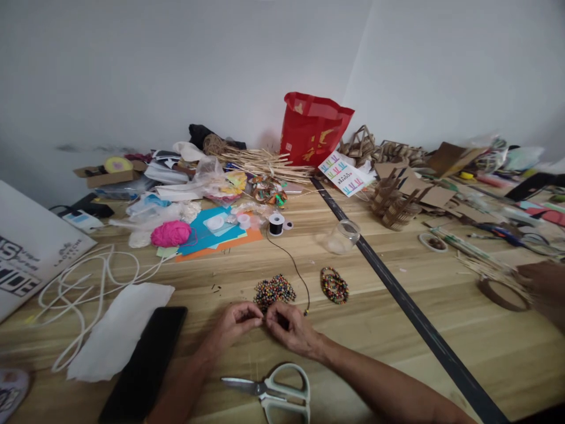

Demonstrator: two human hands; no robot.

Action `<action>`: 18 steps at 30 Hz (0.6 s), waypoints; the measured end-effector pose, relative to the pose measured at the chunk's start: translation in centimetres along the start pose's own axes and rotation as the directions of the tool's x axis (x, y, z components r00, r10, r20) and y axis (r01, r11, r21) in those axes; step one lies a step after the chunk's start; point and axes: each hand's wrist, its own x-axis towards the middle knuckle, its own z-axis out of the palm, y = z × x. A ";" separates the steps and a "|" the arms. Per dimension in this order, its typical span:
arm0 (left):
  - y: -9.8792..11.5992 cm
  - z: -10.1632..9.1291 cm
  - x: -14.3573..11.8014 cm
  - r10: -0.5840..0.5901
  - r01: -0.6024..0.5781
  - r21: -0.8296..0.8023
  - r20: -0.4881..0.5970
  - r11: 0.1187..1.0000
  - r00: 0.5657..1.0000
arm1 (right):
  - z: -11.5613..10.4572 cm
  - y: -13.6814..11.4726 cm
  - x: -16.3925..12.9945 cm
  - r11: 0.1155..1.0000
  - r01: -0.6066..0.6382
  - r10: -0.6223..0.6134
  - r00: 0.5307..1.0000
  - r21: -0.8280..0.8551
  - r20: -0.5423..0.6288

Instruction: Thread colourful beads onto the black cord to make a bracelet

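Note:
My left hand (pixel 242 321) and my right hand (pixel 291 328) meet at the near edge of a pile of small multicoloured beads (pixel 276 290). Thumb and forefinger are pinched together on each hand, and whatever they hold is too small to make out. Faint thin lines hang below the left fingers. To the right of the pile lie coiled bead bracelets (pixel 334 287). A dark cord (pixel 295 265) runs from a black spool (pixel 276 224) down to a few beads beside my right hand. White-handled scissors (pixel 282 388) lie slightly open, nearer than my hands.
A black phone (pixel 145 359) and white paper (pixel 121 330) lie left, by a white cable (pixel 103 271). A glass jar (pixel 343 237) stands beyond the bracelets. Pink yarn (pixel 170 234) and a red bag (pixel 311 129) are farther back. Another person's hand (pixel 545 288) is at right.

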 end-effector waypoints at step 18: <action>-0.5 0.0 0.1 0.013 -0.013 -0.021 0.017 1.000 1.000 | -0.1 -0.4 0.1 0.999 -0.034 0.033 0.999 0.027 0.035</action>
